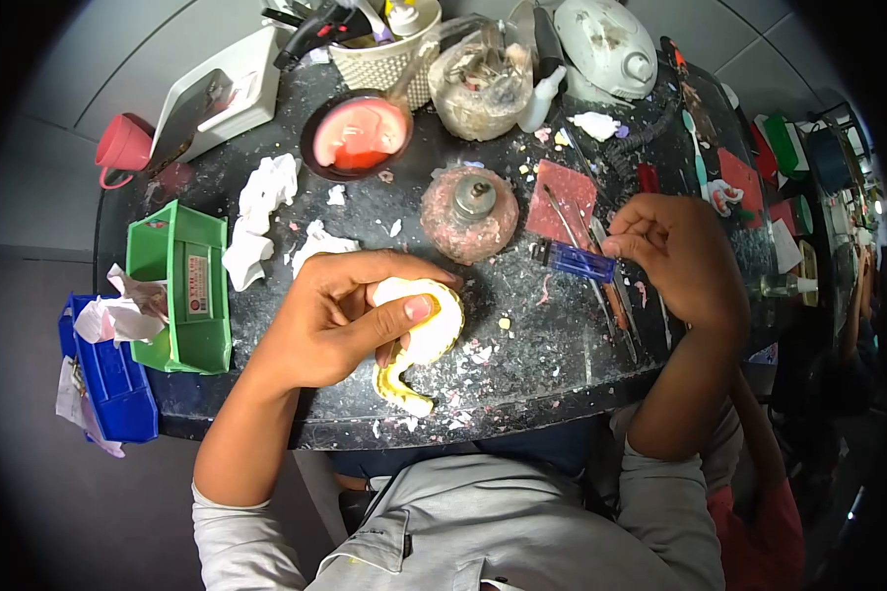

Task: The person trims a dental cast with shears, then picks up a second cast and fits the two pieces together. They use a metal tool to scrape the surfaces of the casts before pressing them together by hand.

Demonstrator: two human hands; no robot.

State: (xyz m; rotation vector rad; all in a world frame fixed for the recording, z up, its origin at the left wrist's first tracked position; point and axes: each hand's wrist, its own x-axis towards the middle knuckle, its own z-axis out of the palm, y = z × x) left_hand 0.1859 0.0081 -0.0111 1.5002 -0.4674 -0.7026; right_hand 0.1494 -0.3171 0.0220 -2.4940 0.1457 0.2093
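My left hand [350, 325] is closed around a pale yellow, horseshoe-shaped dental cast [439, 330], the thumb pressed on its top. Glare washes out much of the cast's surface. A blue lighter [581, 262] is pinched by one end between the thumb and fingertips of my right hand [675, 256]. Just beneath the lighter lie slim metal carving tools [626, 320], one with a brown handle. A spirit lamp [471, 222] with a round, pink-smeared body and metal top stands between my hands. Beside it is a pink wax sheet [562, 197].
A pan of pink and red wax [360, 136] sits behind the lamp. Left are crumpled tissues [264, 212], a green bin [212, 295] and a blue bin [118, 394]. A cloudy bowl [478, 94] and basket [389, 64] stand farther back. Wax and plaster crumbs litter the black tabletop.
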